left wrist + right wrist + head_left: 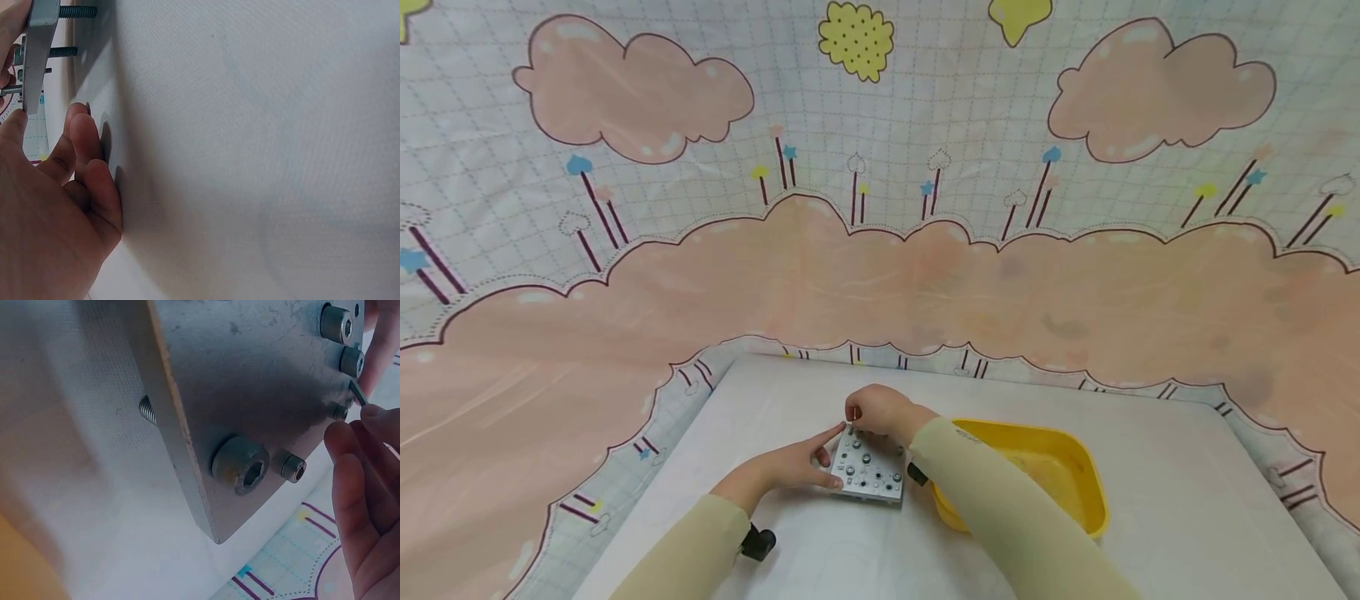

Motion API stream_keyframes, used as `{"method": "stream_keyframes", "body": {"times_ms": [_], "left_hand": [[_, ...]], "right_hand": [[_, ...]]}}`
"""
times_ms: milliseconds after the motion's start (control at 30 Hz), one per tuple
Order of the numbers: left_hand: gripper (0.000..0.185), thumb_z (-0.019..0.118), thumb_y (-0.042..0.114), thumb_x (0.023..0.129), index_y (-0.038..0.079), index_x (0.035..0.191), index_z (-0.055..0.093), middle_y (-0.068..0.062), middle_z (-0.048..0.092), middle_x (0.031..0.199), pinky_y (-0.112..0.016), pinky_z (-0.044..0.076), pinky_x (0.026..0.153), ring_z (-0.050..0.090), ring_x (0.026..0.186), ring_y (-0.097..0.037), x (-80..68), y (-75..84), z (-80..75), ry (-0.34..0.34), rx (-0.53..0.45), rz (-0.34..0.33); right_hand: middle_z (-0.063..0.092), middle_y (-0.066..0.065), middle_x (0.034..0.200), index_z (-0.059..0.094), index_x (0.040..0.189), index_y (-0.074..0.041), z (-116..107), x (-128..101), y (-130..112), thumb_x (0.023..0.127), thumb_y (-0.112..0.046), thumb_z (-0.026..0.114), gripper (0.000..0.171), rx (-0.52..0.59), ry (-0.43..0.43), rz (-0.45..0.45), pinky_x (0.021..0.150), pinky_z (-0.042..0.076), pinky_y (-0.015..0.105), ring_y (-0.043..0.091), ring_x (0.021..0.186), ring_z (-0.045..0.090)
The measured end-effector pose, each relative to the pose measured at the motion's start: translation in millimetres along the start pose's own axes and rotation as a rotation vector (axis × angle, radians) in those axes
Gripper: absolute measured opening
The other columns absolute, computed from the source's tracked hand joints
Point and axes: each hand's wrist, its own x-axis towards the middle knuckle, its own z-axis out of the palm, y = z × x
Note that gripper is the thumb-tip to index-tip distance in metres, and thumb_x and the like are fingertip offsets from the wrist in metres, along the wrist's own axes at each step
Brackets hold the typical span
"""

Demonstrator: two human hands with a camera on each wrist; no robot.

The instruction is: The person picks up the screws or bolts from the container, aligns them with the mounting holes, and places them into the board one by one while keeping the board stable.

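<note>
A grey metal plate (871, 475) with several socket-head screws lies on the white table, tilted up on its screw shafts. My left hand (829, 457) grips the plate's left edge: the index finger reaches to the far corner and the thumb (14, 125) presses the near edge. Its other fingers (87, 162) are curled on the table beside the plate (37, 50). My right hand (859, 414) hovers over the plate's far edge with curled fingers. It pinches a thin dark hex key (357, 392) next to the screws (244, 465) on the plate (250, 369).
A yellow tray (1093, 492) stands just right of the plate, under my right forearm. The white table top (1187, 500) ends at a cloth printed with pink clouds (925, 283). A small black part (758, 543) sits by my left wrist.
</note>
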Motion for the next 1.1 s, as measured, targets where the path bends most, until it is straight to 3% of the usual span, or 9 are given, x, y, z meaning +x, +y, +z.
{"method": "stream_keyframes", "body": {"times_ms": [467, 700, 933, 1100], "left_hand": [[0.102, 0.084, 0.041, 0.077, 0.024, 0.159, 0.025, 0.000, 0.052, 0.101, -0.043, 0.036, 0.086, 0.048, 0.096, -0.019, 0.9, -1.2, -0.6, -0.013, -0.007, -0.007], [0.102, 0.084, 0.040, 0.078, 0.025, 0.159, 0.024, 0.000, 0.052, 0.101, -0.042, 0.036, 0.085, 0.048, 0.096, -0.019, 0.9, -0.1, -0.5, -0.018, -0.019, -0.010], [0.104, 0.085, 0.042, 0.076, 0.031, 0.159, 0.024, 0.000, 0.051, 0.100, -0.045, 0.036, 0.087, 0.048, 0.098, -0.020, 0.6, 0.5, -0.4, -0.001, 0.002, -0.017], [0.104, 0.085, 0.042, 0.076, 0.032, 0.158, 0.023, 0.000, 0.052, 0.101, -0.044, 0.036, 0.087, 0.048, 0.096, -0.019, 1.1, -0.2, -0.4, -0.007, 0.006, -0.021]], "right_hand": [[0.060, -0.010, 0.083, 0.072, 0.093, -0.024, 1.8, 0.4, -2.5, 0.094, -0.018, 0.069, 0.006, -0.050, -0.012, -0.079, 0.073, 0.045, 0.025, 0.009, 0.078, 0.054], [0.059, -0.009, 0.085, 0.073, 0.098, -0.025, 0.8, -3.9, -2.9, 0.093, -0.019, 0.070, 0.008, -0.047, -0.008, -0.054, 0.073, 0.045, 0.026, 0.009, 0.079, 0.054], [0.060, -0.008, 0.087, 0.072, 0.099, -0.026, -5.1, -10.4, 4.5, 0.093, -0.018, 0.071, 0.010, 0.071, -0.013, -0.021, 0.068, 0.046, 0.026, 0.009, 0.076, 0.055], [0.061, -0.009, 0.087, 0.073, 0.104, -0.023, -11.7, -16.2, 13.6, 0.092, -0.019, 0.071, 0.013, 0.116, -0.004, -0.061, 0.071, 0.047, 0.026, 0.009, 0.073, 0.057]]}}
